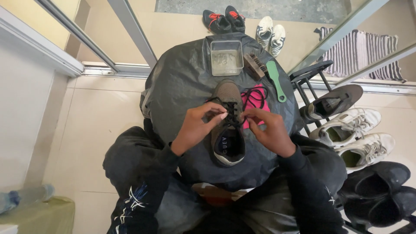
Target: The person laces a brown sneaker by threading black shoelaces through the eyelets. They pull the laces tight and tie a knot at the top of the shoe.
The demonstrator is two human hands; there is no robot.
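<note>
Head view, looking straight down: at the centre of the frame a grey-brown sneaker (pixel 227 125) lies on a round table draped in a dark plastic sheet (pixel 182 82), its toe pointing to the top of the frame and its heel toward the seated person; the left hand (pixel 196 126), just left of centre, is closed in a narrow pinch on the black shoelace (pixel 232 113) over the shoe's tongue, fingertips bent inward; the right hand (pixel 268 130), just right of centre, pinches the same lace from the other side, thumb and forefinger pressed together, the two hands almost touching above the eyelets; a loose loop of the lace trails to the upper right over a pink cloth (pixel 255 102) that lies partly under the shoe; above the shoe, at top centre, a clear square plastic container (pixel 226 57) stands on the sheet; just right of it lie a brown bristle brush (pixel 255 66) and a green-handled brush (pixel 276 80), side by side and slanting down to the right; beyond the table's far edge, at the top of the frame, a black pair with red laces (pixel 224 19) and a white pair (pixel 271 32) rest on the floor; at the right edge a black shoe rack (pixel 310 76) holds a dark slip-on, white sneakers (pixel 359 136) and black shoes lower down; a striped cloth (pixel 359 52) shows at upper right behind glass; dark sleeves and trousers fill the bottom of the frame.
</note>
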